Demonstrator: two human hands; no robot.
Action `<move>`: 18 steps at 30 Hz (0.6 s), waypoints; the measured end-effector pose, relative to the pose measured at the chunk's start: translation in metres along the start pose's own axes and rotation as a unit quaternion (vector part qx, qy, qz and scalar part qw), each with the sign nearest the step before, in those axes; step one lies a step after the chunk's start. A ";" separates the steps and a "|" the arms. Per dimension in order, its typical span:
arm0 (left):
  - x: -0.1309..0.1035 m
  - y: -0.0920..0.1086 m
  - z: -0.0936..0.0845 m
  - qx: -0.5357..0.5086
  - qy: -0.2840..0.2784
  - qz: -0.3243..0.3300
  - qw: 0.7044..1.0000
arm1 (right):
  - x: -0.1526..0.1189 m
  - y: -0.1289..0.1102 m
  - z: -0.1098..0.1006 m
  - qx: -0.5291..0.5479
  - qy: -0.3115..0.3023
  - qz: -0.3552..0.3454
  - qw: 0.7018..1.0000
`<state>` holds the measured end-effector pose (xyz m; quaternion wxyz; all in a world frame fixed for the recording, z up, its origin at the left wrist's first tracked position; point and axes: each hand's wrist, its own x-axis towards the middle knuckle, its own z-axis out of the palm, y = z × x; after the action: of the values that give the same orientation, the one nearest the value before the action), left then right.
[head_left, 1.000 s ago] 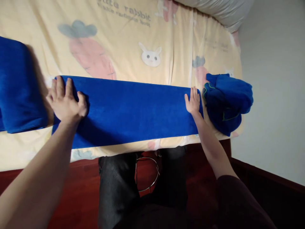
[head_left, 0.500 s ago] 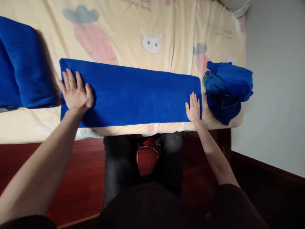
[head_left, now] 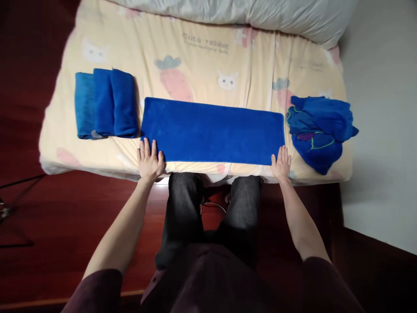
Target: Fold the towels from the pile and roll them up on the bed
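Observation:
A blue towel (head_left: 213, 130) lies flat on the bed, a long rectangle running left to right in front of me. My left hand (head_left: 150, 161) rests with fingers spread over its near left corner. At the near right corner, my right hand (head_left: 281, 162) lies flat with the fingers stretched forward. Neither hand grips the cloth. Left of the towel sit several folded blue towels (head_left: 124, 104), overlapping in a row. To the right is a crumpled heap of blue cloths (head_left: 325, 121), some with green edging.
The bed has a cream cover (head_left: 202, 65) printed with rabbits and carrots. A pale quilt or pillow (head_left: 228, 11) runs along its far side. The wall (head_left: 381, 130) stands at the right. Dark stand legs (head_left: 19, 182) show on the red floor at left.
Both hands have slid toward me, from on the towel to its near corners. The view has shifted and widened, bringing the whole left stack into sight. The towel remains flat.

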<state>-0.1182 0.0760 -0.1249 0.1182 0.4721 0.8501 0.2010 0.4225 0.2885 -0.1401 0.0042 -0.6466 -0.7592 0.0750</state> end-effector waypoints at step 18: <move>-0.102 0.115 0.026 -0.415 -0.082 -0.091 0.902 | 0.010 -0.049 -0.024 0.039 0.093 -0.064 0.993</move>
<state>0.0329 0.0498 -0.0946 0.3907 0.3159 0.7162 0.4844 0.3756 0.2933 -0.1111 0.1043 -0.6002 -0.7919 0.0437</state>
